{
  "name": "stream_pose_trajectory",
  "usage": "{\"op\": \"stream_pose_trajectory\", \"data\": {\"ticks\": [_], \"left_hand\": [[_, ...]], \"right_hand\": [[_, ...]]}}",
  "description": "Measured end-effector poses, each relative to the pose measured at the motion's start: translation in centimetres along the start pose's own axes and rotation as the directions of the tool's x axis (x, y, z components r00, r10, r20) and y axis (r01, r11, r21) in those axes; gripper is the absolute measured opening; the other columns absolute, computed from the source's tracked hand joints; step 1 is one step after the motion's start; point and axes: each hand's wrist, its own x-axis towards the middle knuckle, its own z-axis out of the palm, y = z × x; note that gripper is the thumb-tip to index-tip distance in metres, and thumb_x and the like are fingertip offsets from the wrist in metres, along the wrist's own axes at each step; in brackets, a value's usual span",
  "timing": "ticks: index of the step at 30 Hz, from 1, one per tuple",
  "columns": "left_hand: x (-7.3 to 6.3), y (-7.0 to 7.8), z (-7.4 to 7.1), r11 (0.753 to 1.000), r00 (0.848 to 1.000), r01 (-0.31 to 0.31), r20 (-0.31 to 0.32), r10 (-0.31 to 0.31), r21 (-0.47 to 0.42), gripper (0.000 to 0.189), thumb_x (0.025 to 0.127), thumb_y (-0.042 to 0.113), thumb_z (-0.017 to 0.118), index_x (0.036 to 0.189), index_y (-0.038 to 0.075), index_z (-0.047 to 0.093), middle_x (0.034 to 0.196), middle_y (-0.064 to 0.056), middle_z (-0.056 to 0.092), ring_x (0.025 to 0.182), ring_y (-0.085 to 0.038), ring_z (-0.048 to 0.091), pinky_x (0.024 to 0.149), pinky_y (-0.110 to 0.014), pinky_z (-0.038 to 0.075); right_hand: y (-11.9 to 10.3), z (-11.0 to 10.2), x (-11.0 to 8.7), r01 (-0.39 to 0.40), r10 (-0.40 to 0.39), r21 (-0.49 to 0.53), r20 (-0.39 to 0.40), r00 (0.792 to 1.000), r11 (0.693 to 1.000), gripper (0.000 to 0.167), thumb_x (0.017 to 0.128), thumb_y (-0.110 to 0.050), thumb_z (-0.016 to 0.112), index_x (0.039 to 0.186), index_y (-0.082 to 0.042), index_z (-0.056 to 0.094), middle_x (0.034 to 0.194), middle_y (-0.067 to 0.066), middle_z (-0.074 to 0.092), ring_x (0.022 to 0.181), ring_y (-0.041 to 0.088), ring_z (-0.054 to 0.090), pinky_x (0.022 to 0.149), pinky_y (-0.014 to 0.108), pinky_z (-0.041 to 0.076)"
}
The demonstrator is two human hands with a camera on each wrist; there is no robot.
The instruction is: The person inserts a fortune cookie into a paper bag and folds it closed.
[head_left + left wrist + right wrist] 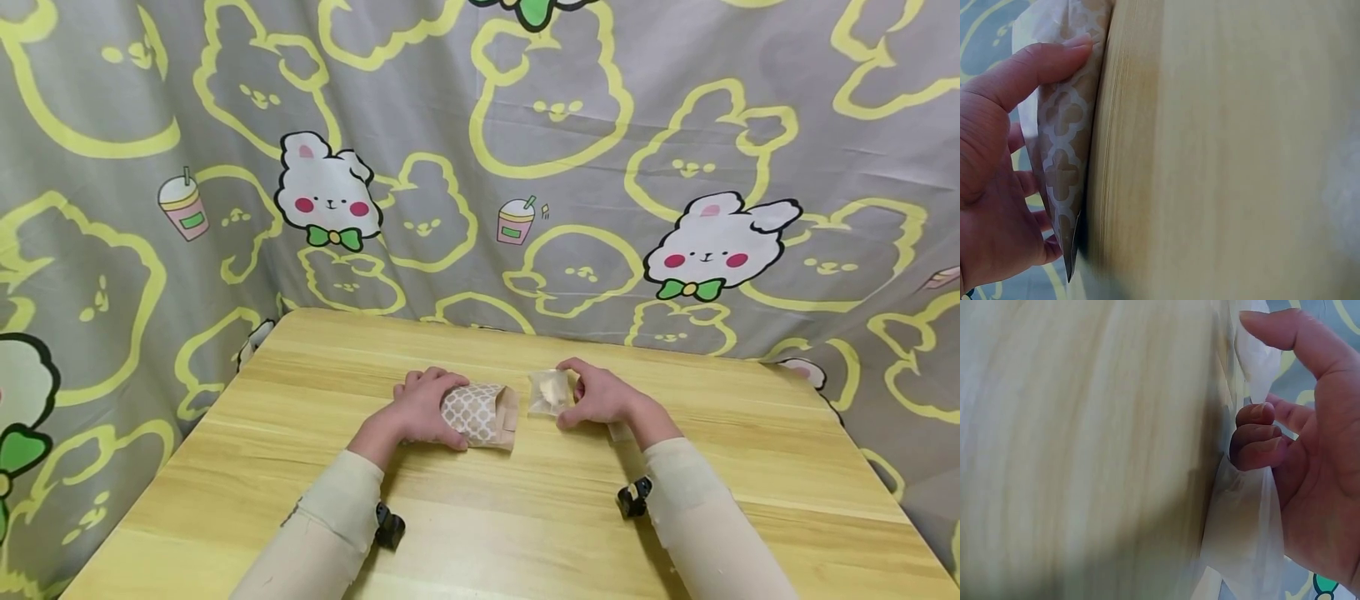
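A brown paper bag (480, 413) with a white lattice print lies on the table, its open mouth facing right. My left hand (420, 410) grips it across the closed end, thumb along the near edge and fingers at the far edge. In the left wrist view, the thumb presses on the patterned side of the bag (1063, 137). Just right of the mouth is a small translucent packet (546, 390) with something pale inside. My right hand (606, 397) holds its right side between thumb and forefinger; the other fingers are curled. Another translucent packet (1244, 519) is below that hand, mostly hidden in the head view.
The wood-grain table (480, 525) extends around both hands. A grey curtain (435, 108) with cartoon rabbits hangs behind its far edge and along the sides. Small black wrist cameras are strapped under both sleeves, close over the tabletop.
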Motion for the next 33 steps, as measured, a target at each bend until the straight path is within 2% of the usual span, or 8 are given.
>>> {"op": "stream_pose_trajectory", "data": {"ticks": [8,18,25,33], "left_hand": [[0.1,0.0,-0.1,1.000,1.000,0.000,0.001,0.000,0.008,0.092,0.059,0.044,0.095,0.141,0.028,0.055,0.142,-0.005,0.045,0.126,-0.035,0.034,0.095,-0.055,0.027],[0.0,0.3,-0.2,1.000,1.000,0.005,0.009,-0.005,0.005,0.092,0.059,0.043,0.095,0.141,0.027,0.055,0.142,-0.005,0.045,0.125,-0.035,0.034,0.094,-0.055,0.028],[0.1,0.2,0.0,1.000,1.000,0.006,0.002,-0.006,-0.016,0.093,0.059,0.042,0.095,0.141,0.027,0.055,0.143,-0.005,0.044,0.125,-0.034,0.034,0.095,-0.053,0.028],[0.3,0.2,-0.2,1.000,1.000,0.005,0.013,-0.005,-0.014,0.094,0.060,0.043,0.095,0.142,0.026,0.054,0.143,-0.006,0.044,0.125,-0.036,0.033,0.095,-0.055,0.027]], "right_hand": [[-0.2,-0.2,-0.6,0.026,-0.024,0.054,-0.036,0.999,0.998,0.082,0.070,-0.020,0.087,0.139,-0.012,0.043,0.070,0.006,0.051,0.059,0.018,0.043,0.060,0.034,0.039],[-1.8,-0.3,-1.6,0.089,-0.086,0.057,-0.051,0.995,0.994,0.082,0.070,-0.021,0.087,0.139,-0.015,0.043,0.072,0.004,0.049,0.060,0.017,0.043,0.059,0.033,0.039],[-3.5,-0.4,-2.5,0.117,-0.115,0.061,-0.035,0.993,0.991,0.082,0.070,-0.019,0.087,0.139,-0.015,0.043,0.073,0.004,0.049,0.060,0.016,0.043,0.056,0.032,0.039],[-4.1,0.7,-3.0,0.136,-0.136,0.077,-0.005,0.991,0.988,0.080,0.070,-0.019,0.086,0.138,-0.017,0.043,0.071,0.001,0.047,0.060,0.013,0.042,0.057,0.030,0.038]]}}
